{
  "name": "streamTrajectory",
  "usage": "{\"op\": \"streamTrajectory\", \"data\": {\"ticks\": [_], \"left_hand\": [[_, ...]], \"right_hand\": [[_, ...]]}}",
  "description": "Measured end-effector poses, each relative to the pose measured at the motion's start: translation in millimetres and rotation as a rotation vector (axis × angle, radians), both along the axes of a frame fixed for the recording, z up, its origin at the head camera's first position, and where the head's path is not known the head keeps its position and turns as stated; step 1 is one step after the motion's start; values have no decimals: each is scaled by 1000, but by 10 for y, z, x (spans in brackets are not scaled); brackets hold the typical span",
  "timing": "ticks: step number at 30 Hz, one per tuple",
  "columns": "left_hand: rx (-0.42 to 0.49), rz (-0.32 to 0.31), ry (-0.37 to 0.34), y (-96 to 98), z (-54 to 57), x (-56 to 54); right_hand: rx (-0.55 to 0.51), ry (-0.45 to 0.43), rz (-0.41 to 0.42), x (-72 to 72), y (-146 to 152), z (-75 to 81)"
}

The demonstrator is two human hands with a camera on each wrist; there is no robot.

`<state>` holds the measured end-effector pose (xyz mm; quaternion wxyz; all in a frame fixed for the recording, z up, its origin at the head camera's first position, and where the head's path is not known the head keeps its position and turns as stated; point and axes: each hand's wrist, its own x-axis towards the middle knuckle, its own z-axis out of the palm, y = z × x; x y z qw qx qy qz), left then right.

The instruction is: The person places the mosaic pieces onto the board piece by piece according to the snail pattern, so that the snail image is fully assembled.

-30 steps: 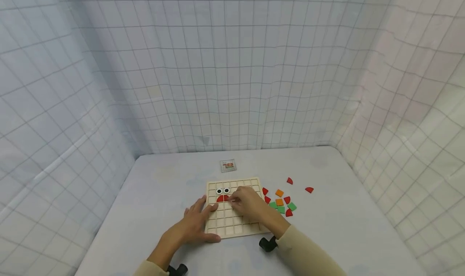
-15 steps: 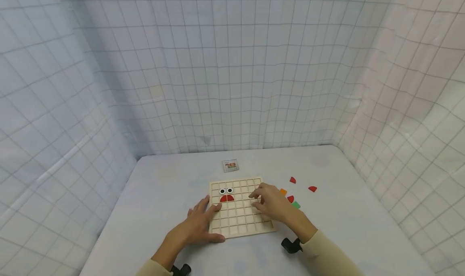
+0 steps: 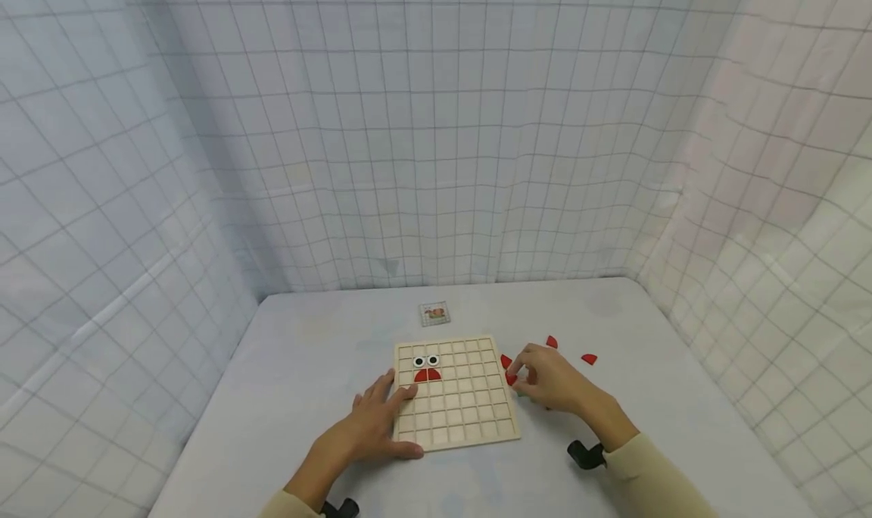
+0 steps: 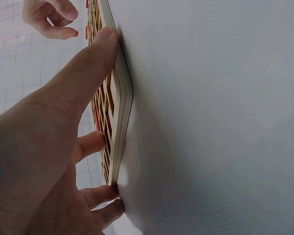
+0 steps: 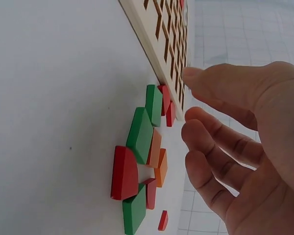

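A square wooden grid board (image 3: 456,404) lies on the table. Two eye tiles (image 3: 425,361) sit side by side in its cells, with two red quarter-round pieces (image 3: 427,375) just below them. My left hand (image 3: 375,419) spans the board's near left corner, its thumb along the near edge and its index finger on the grid. Off the board's right edge, my right hand (image 3: 548,378) hovers over the loose pieces, fingers loosely bent and holding nothing. Beneath it, the right wrist view shows green tiles (image 5: 140,134), orange tiles (image 5: 160,167) and red quarter-rounds (image 5: 124,174).
Behind the board lies a small picture card (image 3: 434,313). Two stray red pieces (image 3: 589,359) lie farther right of the hand. White grid-lined curtains (image 3: 422,162) stand around the back and sides of the table (image 3: 320,336).
My right hand has left the upper red piece in its cell and moved right, off the board, over the loose pieces. My left hand stays at the board's corner.
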<state>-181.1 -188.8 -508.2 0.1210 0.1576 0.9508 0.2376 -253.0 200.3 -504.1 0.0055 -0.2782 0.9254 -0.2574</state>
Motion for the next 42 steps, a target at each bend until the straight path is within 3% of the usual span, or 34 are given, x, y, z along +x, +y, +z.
{"op": "streamTrajectory", "data": {"ticks": [4,10,20,26,34,42], "left_hand": [[-10,5,0,2,6,22],[-13,11,0,26,33,7],[-19,14,-34,83,18,29],[-21,3,-6,71,4,25],[-10,3,-28,31,-56,26],[11,6,-20,-8,-7,19]], "right_hand": [[26,-17,37,-26,92,-54],[41,-98,14,-45,173,-77],[-17,-133,63,-16,213,-143],[-18,-103,61,-6,195,-185],[-29,-132,34,-2,197,-212],[-51,-39,45,-22,126,-182]]}}
